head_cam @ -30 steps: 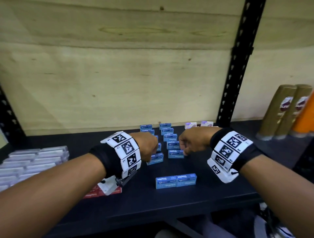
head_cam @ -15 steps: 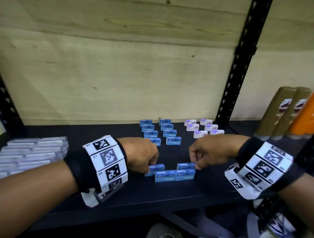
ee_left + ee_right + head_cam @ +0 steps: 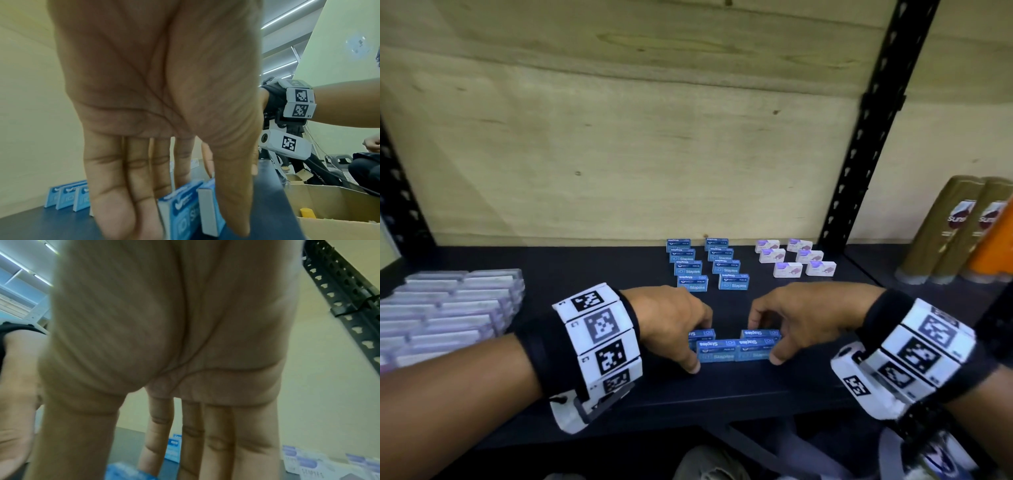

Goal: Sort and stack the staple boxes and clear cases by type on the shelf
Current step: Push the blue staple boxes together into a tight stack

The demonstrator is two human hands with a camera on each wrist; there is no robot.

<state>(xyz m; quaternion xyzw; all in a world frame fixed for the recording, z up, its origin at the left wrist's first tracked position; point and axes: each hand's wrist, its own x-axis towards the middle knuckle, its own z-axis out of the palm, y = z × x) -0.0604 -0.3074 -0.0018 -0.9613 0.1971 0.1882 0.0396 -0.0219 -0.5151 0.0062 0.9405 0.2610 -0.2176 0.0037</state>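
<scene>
My left hand (image 3: pixel 671 318) and right hand (image 3: pixel 801 318) have come down to the shelf (image 3: pixel 722 394) front, each now pinching blue staple boxes (image 3: pixel 736 347) together, so the blue group grows.

Right hand (image 3: pixel 164 337) filled most of the pic, palm facing cam, fingers (image 3: pixel 218 443) pointing down. Blurry blue box (image 3: pixel 127 472) sat btwn thumb & fingers. White boxes (image 3: pixel 320 465) stood bottom right, black shelf post (image 3: pixel 345 282) top right.
</scene>
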